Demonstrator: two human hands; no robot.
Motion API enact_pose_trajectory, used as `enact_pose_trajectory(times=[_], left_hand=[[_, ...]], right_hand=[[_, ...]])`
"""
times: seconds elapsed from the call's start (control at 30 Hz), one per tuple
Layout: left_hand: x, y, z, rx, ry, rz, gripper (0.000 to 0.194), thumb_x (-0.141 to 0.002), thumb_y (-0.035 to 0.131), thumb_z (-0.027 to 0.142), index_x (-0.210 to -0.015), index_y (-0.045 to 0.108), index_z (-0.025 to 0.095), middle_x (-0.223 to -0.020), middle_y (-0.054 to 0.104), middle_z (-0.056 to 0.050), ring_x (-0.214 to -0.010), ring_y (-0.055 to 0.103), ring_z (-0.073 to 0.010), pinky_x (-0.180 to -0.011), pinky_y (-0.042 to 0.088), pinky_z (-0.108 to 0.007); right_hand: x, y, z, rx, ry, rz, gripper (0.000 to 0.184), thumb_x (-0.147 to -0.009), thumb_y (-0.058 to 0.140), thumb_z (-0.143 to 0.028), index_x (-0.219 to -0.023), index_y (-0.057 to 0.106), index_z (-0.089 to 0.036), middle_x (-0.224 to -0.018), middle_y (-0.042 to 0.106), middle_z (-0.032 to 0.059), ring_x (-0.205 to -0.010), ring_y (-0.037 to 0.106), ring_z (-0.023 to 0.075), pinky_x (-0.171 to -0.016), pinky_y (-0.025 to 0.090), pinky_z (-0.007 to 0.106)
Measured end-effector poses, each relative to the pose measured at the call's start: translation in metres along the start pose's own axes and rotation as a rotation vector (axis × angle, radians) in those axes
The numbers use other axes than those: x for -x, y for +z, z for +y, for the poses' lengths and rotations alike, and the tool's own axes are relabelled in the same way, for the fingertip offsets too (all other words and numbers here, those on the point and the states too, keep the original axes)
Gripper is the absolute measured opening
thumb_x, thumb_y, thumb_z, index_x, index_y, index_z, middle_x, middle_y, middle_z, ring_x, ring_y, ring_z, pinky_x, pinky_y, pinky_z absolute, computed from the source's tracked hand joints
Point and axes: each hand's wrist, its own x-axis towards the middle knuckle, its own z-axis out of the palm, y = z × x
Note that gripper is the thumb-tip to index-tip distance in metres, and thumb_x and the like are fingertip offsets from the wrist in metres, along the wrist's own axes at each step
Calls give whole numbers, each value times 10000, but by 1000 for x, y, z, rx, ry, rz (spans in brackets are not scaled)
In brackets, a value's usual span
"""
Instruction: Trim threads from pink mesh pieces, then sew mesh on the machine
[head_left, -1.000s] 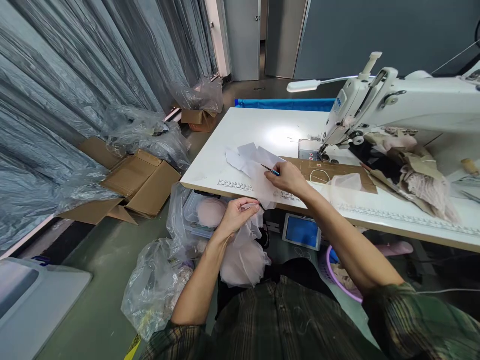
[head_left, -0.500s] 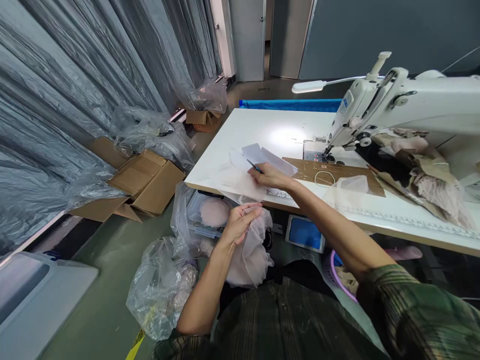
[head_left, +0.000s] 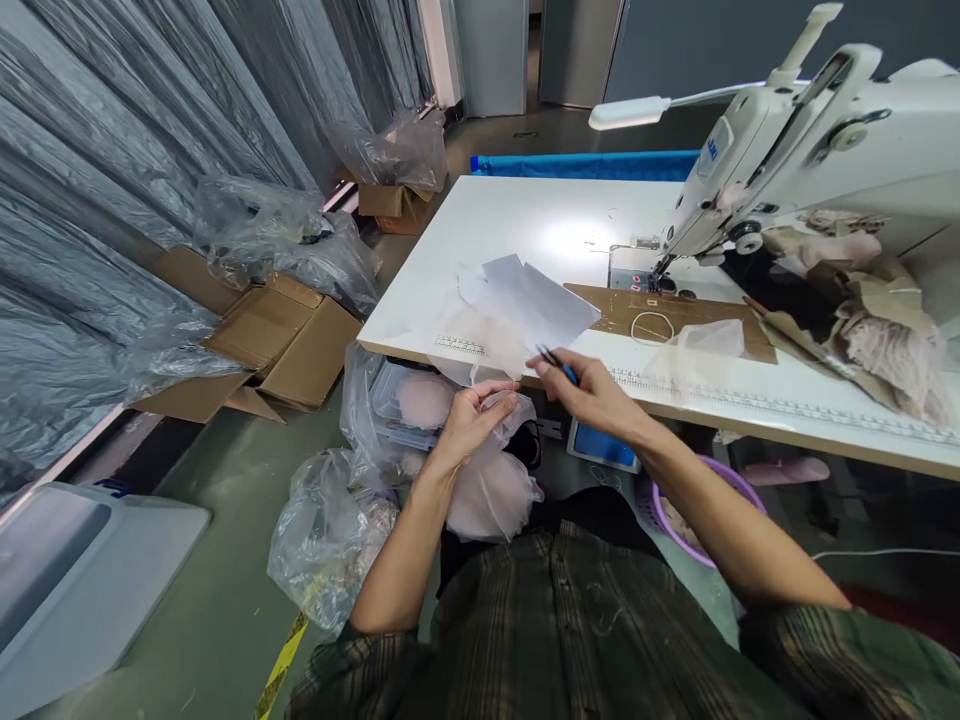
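Note:
My left hand is closed at the table's front edge, pinching pale pink sheer fabric that hangs in folds below it. Part of the sheer fabric also spreads over the table edge. Just to the right, my right hand is closed round small black-and-blue thread snips, whose dark tips point left. A gap separates the two hands. Behind them, white paper pieces lie on the white table, partly under the sheer fabric.
A white sewing machine stands at the right, beside a brown cardboard strip and heaped fabric. Below the table are a purple basket and a clear plastic box. Cardboard boxes and plastic bags lie at the left.
My right hand has drawn back from the paper toward the table's front edge, moving right with the snips. My left hand keeps its pinch on the fabric. The view has tilted down.

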Motion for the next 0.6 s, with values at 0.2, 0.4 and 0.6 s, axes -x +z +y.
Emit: enact_pose_trajectory(times=[0.2,0.4,0.6], left_hand=[[-4,-12,19,-80,-14,-102,539,-630,835,387,-1091,706,138,-832,703,-36,-697,609,-126,-678,489,-231],[-4,-16,33,-195,-24,-124,397,-632,828,379,-938,764,136,-937,719,-78,-704,587,-132,-671,476,-236],[-3,-19,29,-165,-40,-133,369,-620,836,375,-900,776,143,-924,726,-74,-765,599,-154,-708,483,-245]], right_hand=[[22,20,23,79,73,-38,666,-983,205,-616,-857,669,-156,-643,542,15,-618,499,158,-620,367,268],[8,27,29,164,72,-73,593,-977,267,-576,-764,638,-167,-595,522,2,-567,463,147,-591,329,256],[4,32,31,192,63,-95,564,-975,296,-562,-714,614,-176,-563,512,-9,-533,439,136,-568,306,249]])
